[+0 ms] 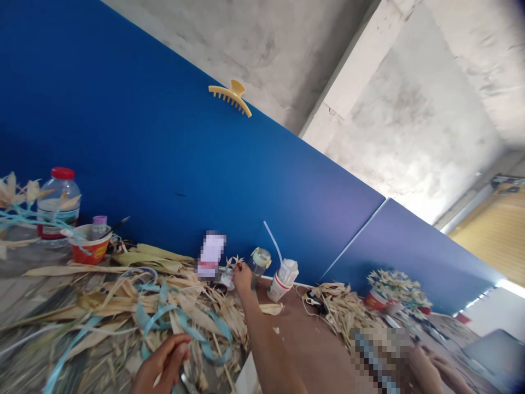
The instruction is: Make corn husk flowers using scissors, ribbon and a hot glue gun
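Observation:
My right hand (243, 276) reaches to the back of the table. Its fingers are pinched at a small pale flower of dried corn husk (235, 260), just above a small whitish container (227, 280). A clear lidded jar (259, 261) stands right beside this hand. My left hand (164, 361) is low in front with its fingers curled together; what they hold, if anything, is hidden. A shiny metal piece (187, 380), its kind unclear, shows just below it. Dried corn husks (197, 306) and a light-blue ribbon (223, 342) lie around it.
A phone (210, 254) leans against the blue partition (135, 137). A paper cup (280, 284) with a straw stands right of the jar. At left are a red tub (90, 251) and a red-capped bottle (61, 202). Another person's hands (430, 364) are at lower right.

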Demonstrator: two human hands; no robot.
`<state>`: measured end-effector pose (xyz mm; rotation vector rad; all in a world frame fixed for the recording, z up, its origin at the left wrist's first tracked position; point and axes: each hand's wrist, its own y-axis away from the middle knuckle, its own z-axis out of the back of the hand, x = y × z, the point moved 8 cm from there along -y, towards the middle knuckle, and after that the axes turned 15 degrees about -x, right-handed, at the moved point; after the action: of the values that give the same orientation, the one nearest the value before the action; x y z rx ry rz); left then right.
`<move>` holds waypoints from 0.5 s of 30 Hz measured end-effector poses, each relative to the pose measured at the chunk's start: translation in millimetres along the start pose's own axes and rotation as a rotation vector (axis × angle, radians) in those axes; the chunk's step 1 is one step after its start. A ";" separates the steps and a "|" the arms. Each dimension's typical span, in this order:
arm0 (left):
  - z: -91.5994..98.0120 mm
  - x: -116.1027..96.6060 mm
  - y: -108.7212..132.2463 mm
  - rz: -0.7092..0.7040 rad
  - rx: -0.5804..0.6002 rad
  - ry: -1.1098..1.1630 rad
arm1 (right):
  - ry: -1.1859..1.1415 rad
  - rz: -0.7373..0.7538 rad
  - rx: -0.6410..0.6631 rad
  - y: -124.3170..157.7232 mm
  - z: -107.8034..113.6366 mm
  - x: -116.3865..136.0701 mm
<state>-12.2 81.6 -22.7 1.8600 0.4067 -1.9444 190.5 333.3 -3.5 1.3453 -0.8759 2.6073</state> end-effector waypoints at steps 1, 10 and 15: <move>0.3 -0.4 0.4 0.007 -0.006 0.004 | 0.011 -0.016 -0.004 0.4 -0.1 -1.2; 1.0 -3.0 1.4 0.014 -0.023 0.018 | 0.036 -0.110 0.027 1.4 -2.1 -4.7; 0.6 3.0 -2.9 -0.017 -0.016 0.023 | -0.006 -0.134 0.058 8.8 3.9 0.2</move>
<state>-14.1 83.6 -25.9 1.8760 0.4453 -1.9269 190.4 323.9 -5.6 1.3752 -0.6893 2.5464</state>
